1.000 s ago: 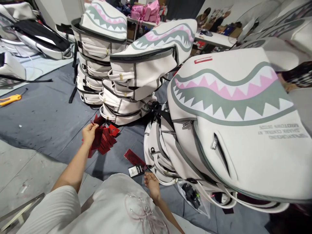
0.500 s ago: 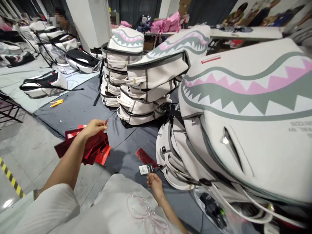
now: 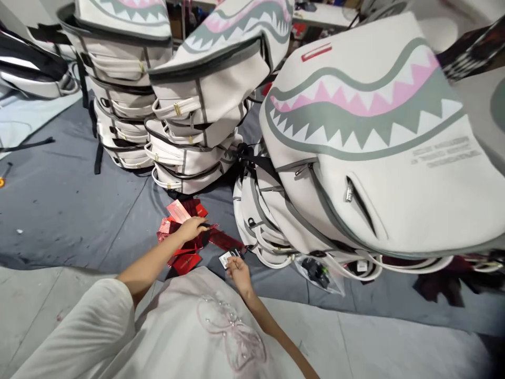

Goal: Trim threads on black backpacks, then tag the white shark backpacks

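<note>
My left hand [image 3: 192, 230] pinches the strings of a bunch of red tags [image 3: 185, 262], which fans out under and around it near the grey sheet. Just right of it lies a single dark red tag [image 3: 224, 241], its end by the lowest bags of the right stack. My right hand [image 3: 238, 267] has its fingers closed on the edge of a small white and black label [image 3: 228, 258] beside that tag. Above them on the right, a white backpack [image 3: 379, 195] with a pink and grey shark-mouth print tops the stack.
Two more stacks of white backpacks [image 3: 118, 71] [image 3: 213, 100] stand behind my hands. A clear plastic bag with black items [image 3: 319, 271] lies under the right stack's handles. A black and white bag [image 3: 33, 66] is at the far left, near an orange-handled tool [image 3: 2, 182].
The bunch of red tags in my left hand has moved right, close to the single red tag. My right hand stays at the label. The view has shifted right and down.
</note>
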Available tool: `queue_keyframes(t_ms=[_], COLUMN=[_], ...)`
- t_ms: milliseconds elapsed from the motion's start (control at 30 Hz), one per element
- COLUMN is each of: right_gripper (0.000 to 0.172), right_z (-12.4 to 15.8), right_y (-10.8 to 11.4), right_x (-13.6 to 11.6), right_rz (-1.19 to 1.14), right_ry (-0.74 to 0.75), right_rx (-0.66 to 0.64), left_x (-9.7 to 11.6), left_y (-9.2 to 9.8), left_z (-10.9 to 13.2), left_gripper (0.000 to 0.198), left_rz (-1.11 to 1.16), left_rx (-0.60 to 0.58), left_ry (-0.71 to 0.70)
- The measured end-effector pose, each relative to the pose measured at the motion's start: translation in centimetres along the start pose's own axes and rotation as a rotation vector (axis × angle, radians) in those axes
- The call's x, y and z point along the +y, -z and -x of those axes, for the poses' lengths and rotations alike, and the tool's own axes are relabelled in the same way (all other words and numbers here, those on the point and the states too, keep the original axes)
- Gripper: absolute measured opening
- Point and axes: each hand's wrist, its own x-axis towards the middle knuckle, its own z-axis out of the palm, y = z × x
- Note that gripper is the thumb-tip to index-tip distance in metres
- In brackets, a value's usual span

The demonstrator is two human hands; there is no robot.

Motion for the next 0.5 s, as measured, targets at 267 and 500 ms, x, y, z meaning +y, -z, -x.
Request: queue_keyframes(t_ms=[267,500], right_gripper=[0.025,0.019], right_z=[-2.2,-4.4], right_y=[-8.2,-11.8], right_x=[-3.5,-3.5], right_rz=[0.026,0.108], right_ry=[-0.036,-0.121], right_rx=[-0.113,-0.153], left_x=[-3.4,-2.4], left_y=[1.4,-0.3], left_z=[3.1,4.2], left_gripper=[0.025,0.019], left_rz=[-0.157,-0.214], left_rx=[0.054,0.026], left_ry=[0.097,0.137])
